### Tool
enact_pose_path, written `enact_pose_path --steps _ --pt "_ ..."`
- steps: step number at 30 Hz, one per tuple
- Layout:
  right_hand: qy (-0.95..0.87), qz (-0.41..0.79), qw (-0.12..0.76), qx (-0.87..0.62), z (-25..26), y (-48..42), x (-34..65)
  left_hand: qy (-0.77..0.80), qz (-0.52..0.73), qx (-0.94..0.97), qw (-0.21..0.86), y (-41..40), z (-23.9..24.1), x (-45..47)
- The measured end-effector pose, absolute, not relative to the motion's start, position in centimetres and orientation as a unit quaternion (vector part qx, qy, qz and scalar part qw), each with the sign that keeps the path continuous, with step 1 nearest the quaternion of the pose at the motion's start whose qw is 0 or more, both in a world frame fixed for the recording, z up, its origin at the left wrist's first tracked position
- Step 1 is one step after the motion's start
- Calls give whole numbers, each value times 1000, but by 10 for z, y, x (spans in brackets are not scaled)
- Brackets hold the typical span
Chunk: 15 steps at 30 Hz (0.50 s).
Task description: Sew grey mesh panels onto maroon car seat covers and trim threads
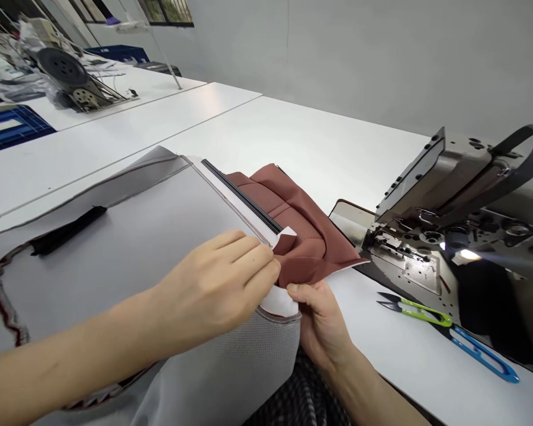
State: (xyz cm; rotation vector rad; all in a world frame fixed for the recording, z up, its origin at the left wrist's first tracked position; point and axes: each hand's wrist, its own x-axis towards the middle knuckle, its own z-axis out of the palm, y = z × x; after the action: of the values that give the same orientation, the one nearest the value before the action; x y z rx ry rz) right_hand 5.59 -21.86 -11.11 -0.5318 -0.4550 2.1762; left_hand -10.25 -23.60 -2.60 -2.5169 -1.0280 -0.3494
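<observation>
A large sewn seat cover [160,236] spreads across the table and my lap, its grey backing facing up. One end is folded over to show reddish-brown outer material [304,222] with stitched seams. Along that end runs a black plastic strip [244,195] sewn to a white band. My left hand [231,278] is closed on the cover's edge near the corner, fingertips curled under and hidden. Just to its right, my right hand [320,313] pinches the same corner between thumb and fingers, the thumb on top.
An industrial sewing machine [462,201] with its lamp lit stands at the right. Green-handled thread snips [420,310] and a blue-handled pair [484,355] lie in front of it. Another machine [66,71] and a blue crate [15,127] are at the far left.
</observation>
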Motion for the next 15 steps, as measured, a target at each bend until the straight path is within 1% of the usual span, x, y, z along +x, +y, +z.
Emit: enact_pose_path --steps 3,5,6,8,11,13,15 --pt "-172 865 421 -214 -113 -219 56 -336 -73 -906 248 -223 -25 -97" --pt "-167 862 419 -232 -114 -219 57 -330 -63 -912 234 -215 -20 -97" --pt "-164 861 415 -244 -114 -218 57 -340 -72 -913 212 -212 -16 -99" --pt "-156 862 404 -264 -115 -217 58 -390 -130 -895 172 -208 -8 -107" --pt "-138 865 393 -278 -118 -216 59 -464 -212 -845 160 -209 0 -120" --pt "-128 866 397 -276 -119 -216 60 -466 -205 -843 173 -212 -1 -126" --pt "-125 869 396 -268 -121 -216 61 -463 -169 -843 215 -214 -5 -129"
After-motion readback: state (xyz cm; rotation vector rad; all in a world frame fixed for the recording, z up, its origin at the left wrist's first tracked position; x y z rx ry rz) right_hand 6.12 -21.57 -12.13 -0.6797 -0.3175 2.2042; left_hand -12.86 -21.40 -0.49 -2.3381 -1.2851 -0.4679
